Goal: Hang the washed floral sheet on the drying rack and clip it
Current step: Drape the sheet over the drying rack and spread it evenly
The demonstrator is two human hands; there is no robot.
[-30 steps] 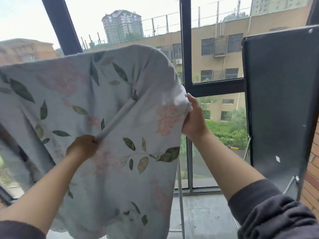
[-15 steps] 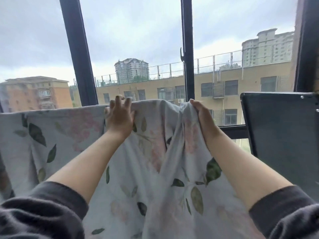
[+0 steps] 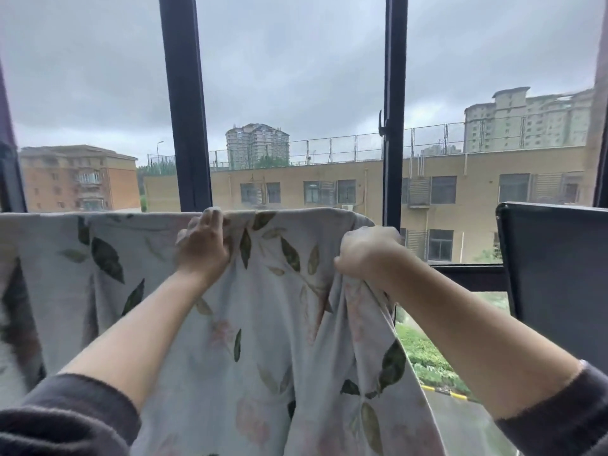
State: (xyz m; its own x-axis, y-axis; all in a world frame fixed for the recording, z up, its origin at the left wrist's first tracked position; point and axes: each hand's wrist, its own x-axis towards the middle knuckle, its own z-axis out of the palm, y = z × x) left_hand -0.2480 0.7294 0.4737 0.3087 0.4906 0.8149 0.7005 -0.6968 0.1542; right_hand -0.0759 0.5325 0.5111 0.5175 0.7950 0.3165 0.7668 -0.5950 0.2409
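The pale floral sheet (image 3: 263, 324), printed with green leaves and pink flowers, hangs draped over a high bar that it hides, its top fold running level across the view. My left hand (image 3: 202, 246) reaches up to that top fold, fingers curled over the cloth at the bar. My right hand (image 3: 365, 255) grips a bunch of the sheet near its right edge, just below the top. The rack itself is covered by the cloth. No clip is in sight.
Tall windows with black frames (image 3: 184, 103) stand right behind the sheet. A dark flat panel (image 3: 556, 274) rises at the right, close to my right forearm. Buildings and greenery lie outside, beyond the glass.
Both hands rose from the sheet's middle to its top fold. The cloth now lies flatter along the top, and my right hand has dropped slightly, bunching the right edge.
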